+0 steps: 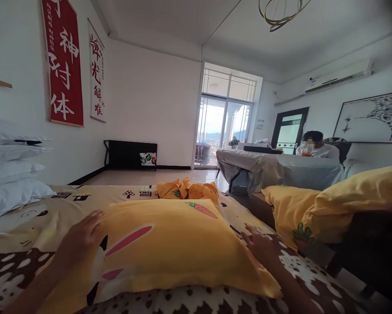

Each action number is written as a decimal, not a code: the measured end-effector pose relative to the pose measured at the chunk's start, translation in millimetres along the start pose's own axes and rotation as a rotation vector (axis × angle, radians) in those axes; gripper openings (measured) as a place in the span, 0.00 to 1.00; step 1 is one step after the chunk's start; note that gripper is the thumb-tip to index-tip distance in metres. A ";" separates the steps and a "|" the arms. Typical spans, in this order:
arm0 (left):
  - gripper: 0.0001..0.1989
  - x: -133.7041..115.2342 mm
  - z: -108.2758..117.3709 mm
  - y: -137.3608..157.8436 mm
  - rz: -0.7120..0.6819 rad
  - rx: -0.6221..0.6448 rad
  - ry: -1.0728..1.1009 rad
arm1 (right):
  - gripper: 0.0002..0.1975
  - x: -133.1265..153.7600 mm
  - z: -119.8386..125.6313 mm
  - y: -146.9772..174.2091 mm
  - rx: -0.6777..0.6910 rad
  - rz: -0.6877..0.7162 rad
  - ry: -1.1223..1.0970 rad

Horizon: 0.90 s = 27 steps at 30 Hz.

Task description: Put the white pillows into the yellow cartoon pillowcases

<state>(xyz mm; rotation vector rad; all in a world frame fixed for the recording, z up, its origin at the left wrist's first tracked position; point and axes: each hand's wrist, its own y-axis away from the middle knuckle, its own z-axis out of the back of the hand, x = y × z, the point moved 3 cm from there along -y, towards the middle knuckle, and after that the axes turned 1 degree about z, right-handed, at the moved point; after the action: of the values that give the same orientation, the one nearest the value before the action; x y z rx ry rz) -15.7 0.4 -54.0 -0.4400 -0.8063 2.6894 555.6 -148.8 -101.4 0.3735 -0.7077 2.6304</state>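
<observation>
A yellow pillow (179, 248) with a rabbit and a carrot printed on its case lies flat in front of me on a patterned bedspread (110, 192). My left hand (81, 233) rests along the pillow's left side, its fingers stretched forward. At the right side is my right hand (259, 244), fingers apart, close against the pillow's edge. Neither hand grips the cloth. Just beyond the pillow sits a crumpled bundle of orange cloth (185, 190) with a carrot-top print.
White pillows (15, 168) are stacked at the left. More yellow cloth with a carrot print (339, 200) drapes over a dark piece of furniture (372, 248) at the right. Farther back, a person (326, 151) sits behind a plastic-covered table (257, 161).
</observation>
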 end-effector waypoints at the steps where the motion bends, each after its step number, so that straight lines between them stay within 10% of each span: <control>1: 0.26 -13.0 2.8 -9.3 -0.052 -0.023 -0.021 | 0.28 19.0 7.7 -8.0 -0.010 0.047 0.003; 9: 0.24 -117.2 94.2 -85.2 -0.222 -0.456 -0.030 | 0.25 162.2 94.3 -57.6 -0.188 0.548 0.078; 15: 0.21 -170.8 109.5 -134.9 -0.337 -0.460 0.033 | 0.27 231.4 87.3 -95.7 -0.066 0.706 0.179; 21: 0.21 -189.8 41.2 -199.0 -0.381 -0.198 -0.035 | 0.29 297.4 31.1 -147.7 0.064 0.757 0.089; 27: 0.20 -120.0 -111.3 -182.2 -0.136 0.282 -0.024 | 0.27 284.7 -120.8 -144.3 0.423 0.618 -0.059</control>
<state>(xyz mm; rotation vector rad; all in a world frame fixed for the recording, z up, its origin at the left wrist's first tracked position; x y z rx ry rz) 169.8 155.2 -14.2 -0.2753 -0.4351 2.6301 346.7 114.6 -42.4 0.3962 -0.2991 3.3793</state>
